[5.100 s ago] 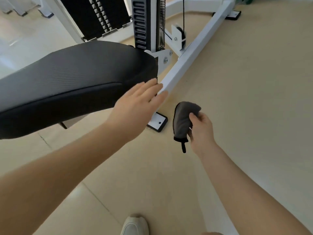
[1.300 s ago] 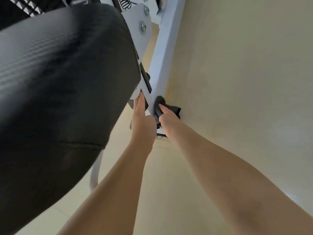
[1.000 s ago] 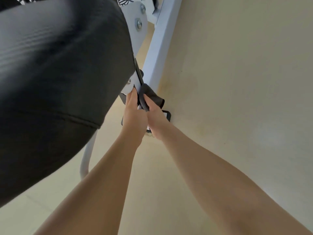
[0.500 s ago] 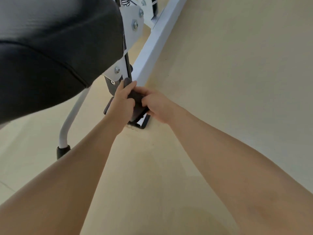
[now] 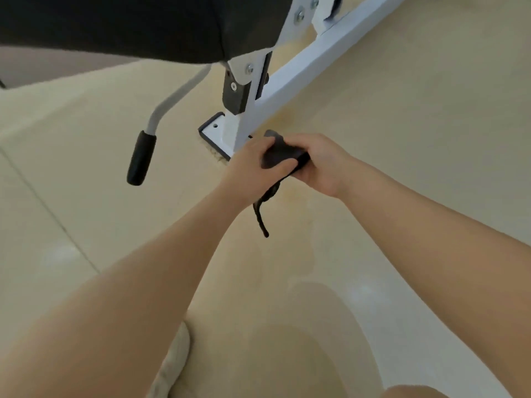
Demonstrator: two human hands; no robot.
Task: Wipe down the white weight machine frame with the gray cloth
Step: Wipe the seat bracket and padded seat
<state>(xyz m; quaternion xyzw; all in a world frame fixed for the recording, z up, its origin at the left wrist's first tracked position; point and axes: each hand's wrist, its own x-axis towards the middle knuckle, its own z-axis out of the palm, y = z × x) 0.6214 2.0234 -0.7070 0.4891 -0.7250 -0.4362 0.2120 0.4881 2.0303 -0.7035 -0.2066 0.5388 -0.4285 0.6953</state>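
The gray cloth (image 5: 280, 156) is bunched between both hands just in front of the white frame bar's (image 5: 310, 70) near end. My left hand (image 5: 250, 165) grips it from the left with the thumb on top. My right hand (image 5: 321, 162) grips it from the right. A dark loop of the cloth hangs down below the hands. The cloth is off the bar, a little short of the white foot plate (image 5: 215, 133) on the floor.
The black padded seat (image 5: 129, 24) overhangs the upper left. A gray lever with a black grip (image 5: 142, 156) slants down at the left. A bolted white bracket (image 5: 247, 70) joins seat and frame. My shoe (image 5: 172, 366) shows at the bottom on the beige floor.
Both hands have pulled back from the frame's end with the cloth between them. The view has tipped down, showing the foot plate and the lever.
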